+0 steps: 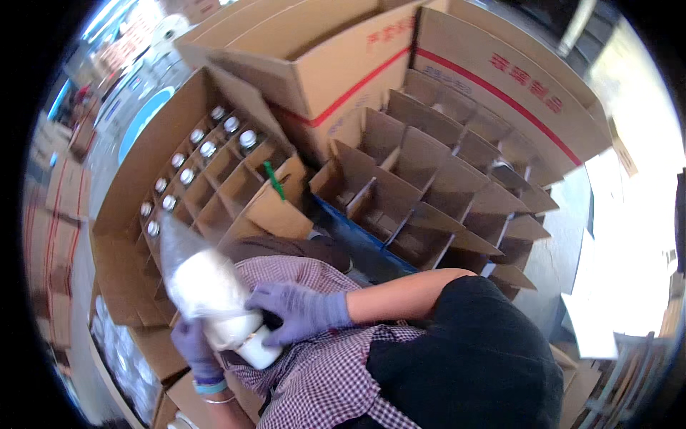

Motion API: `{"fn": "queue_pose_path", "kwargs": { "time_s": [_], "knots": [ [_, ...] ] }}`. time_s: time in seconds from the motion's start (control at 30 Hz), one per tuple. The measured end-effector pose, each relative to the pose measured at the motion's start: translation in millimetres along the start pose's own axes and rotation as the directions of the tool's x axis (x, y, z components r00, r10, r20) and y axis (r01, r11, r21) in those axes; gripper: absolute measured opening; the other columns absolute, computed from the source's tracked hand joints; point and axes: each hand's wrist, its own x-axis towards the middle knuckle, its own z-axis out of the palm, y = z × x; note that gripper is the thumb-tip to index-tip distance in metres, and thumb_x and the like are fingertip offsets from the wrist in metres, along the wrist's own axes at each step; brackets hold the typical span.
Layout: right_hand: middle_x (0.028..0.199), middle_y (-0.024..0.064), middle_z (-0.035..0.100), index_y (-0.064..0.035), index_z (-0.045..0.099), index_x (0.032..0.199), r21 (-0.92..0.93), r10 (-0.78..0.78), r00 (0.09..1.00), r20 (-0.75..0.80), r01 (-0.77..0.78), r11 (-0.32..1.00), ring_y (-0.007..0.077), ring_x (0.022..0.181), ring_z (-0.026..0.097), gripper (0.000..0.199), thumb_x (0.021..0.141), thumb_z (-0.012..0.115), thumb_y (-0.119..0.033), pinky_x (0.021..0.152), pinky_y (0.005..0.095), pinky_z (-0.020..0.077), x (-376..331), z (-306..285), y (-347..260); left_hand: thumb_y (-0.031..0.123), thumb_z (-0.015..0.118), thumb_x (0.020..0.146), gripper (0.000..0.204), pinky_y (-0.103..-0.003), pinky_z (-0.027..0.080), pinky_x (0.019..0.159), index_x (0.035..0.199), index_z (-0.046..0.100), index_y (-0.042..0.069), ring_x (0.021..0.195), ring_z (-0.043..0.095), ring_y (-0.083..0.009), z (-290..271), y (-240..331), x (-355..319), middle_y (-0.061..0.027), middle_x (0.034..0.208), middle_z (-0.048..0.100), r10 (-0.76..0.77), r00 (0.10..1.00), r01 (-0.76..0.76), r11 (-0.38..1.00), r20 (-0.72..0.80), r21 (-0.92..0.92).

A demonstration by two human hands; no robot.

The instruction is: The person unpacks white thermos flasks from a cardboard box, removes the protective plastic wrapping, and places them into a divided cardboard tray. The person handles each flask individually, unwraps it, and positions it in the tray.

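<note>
A white bottle (232, 330) lies tilted in front of my body, its narrower end pointing down to the right. A clear plastic bag (182, 247) covers its upper-left part and trails off toward the divided carton; this area is a little blurred. My left hand (194, 349), in a purple-grey knit glove, is closed on the bottle's lower-left side, over the bag's edge. From the right, my right hand (300, 312), gloved alike, curls its fingers and thumb round the bottle near the narrower end. Its fingertips are partly hidden.
A carton (121, 236) at left holds several silver-capped bottles (207, 149) between cardboard dividers; a green strip (274, 181) hangs on its flap. Another carton (500, 79) with dividers (443, 179) stands at right. Clear plastic bags (121, 350) lie at lower left. Stacked cartons (64, 236) stand far left.
</note>
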Motion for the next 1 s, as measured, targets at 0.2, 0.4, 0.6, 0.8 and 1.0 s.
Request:
{"fn": "queue_pose_path", "kwargs": {
  "time_s": [0.2, 0.4, 0.6, 0.8, 1.0],
  "knots": [
    [0.153, 0.0267, 0.028, -0.0148, 0.029, 0.156, -0.256, -0.186, 0.954, -0.234, 0.124, 0.959, 0.0458, 0.132, 0.047, 0.119, 0.059, 0.094, -0.038, 0.114, 0.0504, 0.0409, -26, -24, -28, 0.029, 0.053, 0.102, 0.039, -0.046, 0.046, 0.108, 0.126, 0.058, -0.001, 0.126, 0.055, -0.0322, 6, 49, 27, -0.0169, 0.134, 0.058, -0.021, 0.996, -0.045, 0.690, -0.083, -0.723],
    [0.133, 0.0197, 0.048, -0.0040, 0.037, 0.146, -0.154, -0.285, 0.570, -0.771, 0.267, 0.951, 0.0335, 0.123, 0.052, 0.093, 0.072, 0.088, -0.028, 0.106, 0.0435, 0.0437, -23, -78, 7, 0.023, 0.059, 0.099, 0.019, -0.046, 0.050, 0.084, 0.106, 0.068, 0.008, 0.101, 0.062, -0.0336, 117, 172, -47, -0.0151, 0.104, 0.066, 0.523, 0.651, -0.758, 0.489, 0.550, 0.431],
    [0.126, 0.0140, 0.051, -0.0035, 0.039, 0.139, 0.263, 0.168, 0.468, -0.868, 0.146, 0.954, 0.0244, 0.123, 0.052, 0.081, 0.074, 0.083, -0.018, 0.105, 0.0399, 0.0449, -124, -182, -1, 0.020, 0.076, 0.081, 0.023, -0.044, 0.051, 0.080, 0.101, 0.072, 0.008, 0.093, 0.065, -0.0302, 190, 166, -69, -0.0115, 0.099, 0.068, 0.546, 0.182, -0.823, 0.540, 0.818, -0.178],
    [0.124, 0.0170, 0.050, -0.0042, 0.041, 0.136, -0.044, 0.028, 0.349, -0.937, -0.197, 0.979, 0.0268, 0.116, 0.055, 0.082, 0.068, 0.082, -0.019, 0.100, 0.0393, 0.0474, -227, -204, -5, 0.029, 0.091, 0.066, 0.087, -0.037, 0.051, 0.083, 0.139, 0.053, 0.001, 0.093, 0.059, -0.0272, 225, 282, -31, -0.0147, 0.104, 0.057, 0.830, 0.472, -0.843, 0.524, 0.297, -0.126],
    [0.125, 0.0182, 0.048, -0.0089, 0.042, 0.136, -0.311, -0.172, 0.431, -0.886, -0.275, 0.910, 0.0338, 0.112, 0.055, 0.086, 0.064, 0.088, -0.020, 0.098, 0.0439, 0.0487, -222, -184, -6, 0.042, 0.088, 0.068, 0.068, -0.039, 0.053, 0.071, 0.123, 0.067, 0.008, 0.081, 0.062, -0.0262, 286, 318, -5, -0.0098, 0.090, 0.057, 0.826, 0.379, -0.918, 0.393, 0.417, 0.055]
  ]
}}
